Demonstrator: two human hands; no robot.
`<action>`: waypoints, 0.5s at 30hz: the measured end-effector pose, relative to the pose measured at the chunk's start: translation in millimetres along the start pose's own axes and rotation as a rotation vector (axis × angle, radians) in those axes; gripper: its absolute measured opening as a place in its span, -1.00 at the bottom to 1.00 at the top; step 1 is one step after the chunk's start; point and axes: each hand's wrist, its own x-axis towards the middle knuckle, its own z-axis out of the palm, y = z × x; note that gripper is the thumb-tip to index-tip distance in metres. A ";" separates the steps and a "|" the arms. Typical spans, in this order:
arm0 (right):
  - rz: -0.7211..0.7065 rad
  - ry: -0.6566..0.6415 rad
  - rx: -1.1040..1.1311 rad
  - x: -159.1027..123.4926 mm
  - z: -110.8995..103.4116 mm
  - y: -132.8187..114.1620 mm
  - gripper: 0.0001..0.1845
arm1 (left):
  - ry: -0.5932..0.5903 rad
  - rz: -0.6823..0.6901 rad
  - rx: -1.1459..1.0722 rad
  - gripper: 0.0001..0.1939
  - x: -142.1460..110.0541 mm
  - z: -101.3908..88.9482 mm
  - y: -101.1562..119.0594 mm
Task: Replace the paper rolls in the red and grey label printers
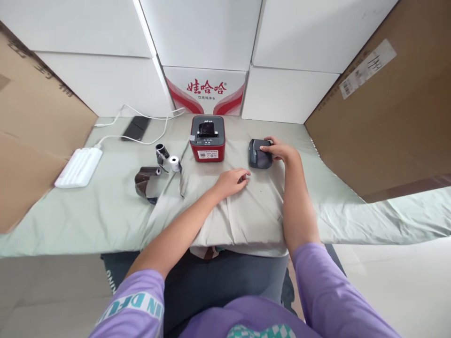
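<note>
My right hand grips a small dark-grey portable printer by its right side, thumb on top and a finger along the back edge. The printer sits on the cloth-covered table. To its left, my left hand rests on the cloth, apart from the printer, its fingers loosely curled with a gap between them. I make out nothing held in it. Behind my left hand stands a red and black desktop printer, with a dark glossy strip at its top slot.
At left lie a white paper roll, a dark roll and a loose brown-black roll. A phone, white cable and white power bank lie beyond. Cardboard boxes flank the table; white boxes line the back.
</note>
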 end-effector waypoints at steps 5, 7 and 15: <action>-0.181 -0.081 0.162 4.2 -1.8 25.9 -0.34 | 0.001 -0.001 -0.005 -0.73 0.2 -0.1 -0.7; -0.245 -0.127 0.239 8.1 -5.9 35.6 -0.38 | 0.002 -0.004 -0.009 -0.74 0.8 0.2 -0.9; -0.205 -0.203 0.434 18.4 -12.5 45.2 -0.39 | -0.009 0.016 -0.024 -0.77 1.5 -0.6 -1.6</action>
